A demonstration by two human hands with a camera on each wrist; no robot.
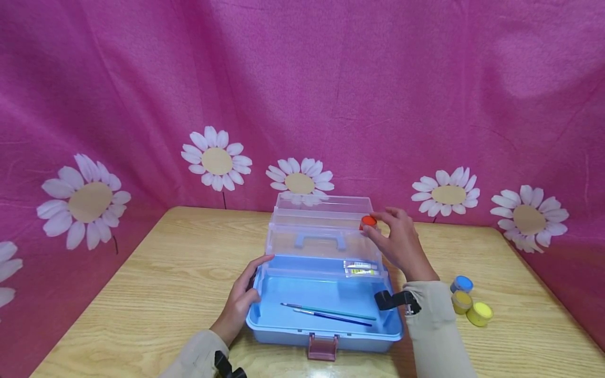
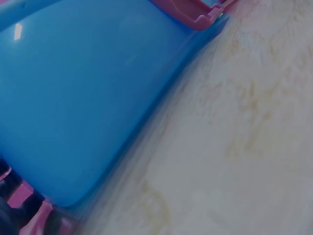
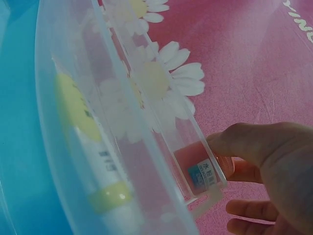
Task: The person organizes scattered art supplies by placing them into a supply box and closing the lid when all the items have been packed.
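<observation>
A blue plastic storage box point(image 1: 326, 340) stands with its clear lid and trays folded back. My left hand point(image 1: 235, 304) grips its left side, thumb at the rim. With thumb and fingers, my right hand point(image 1: 402, 245) pinches a small red-lidded paint jar point(image 1: 368, 222) at the right end of the clear upper tray point(image 1: 321, 216). In the right wrist view the labelled jar point(image 3: 198, 169) shows through the tray's end wall. Two paintbrushes point(image 1: 333, 317) lie in the box's bottom. Paint tubes point(image 1: 360, 269) lie in the lower tray.
Right of the box, a blue jar point(image 1: 461, 284), an ochre jar point(image 1: 461, 302) and a yellow jar point(image 1: 480, 314) stand close together on the wooden table point(image 1: 198, 247). A pink flowered cloth point(image 1: 302, 94) hangs behind. A pink latch point(image 1: 323, 347) is on the box front.
</observation>
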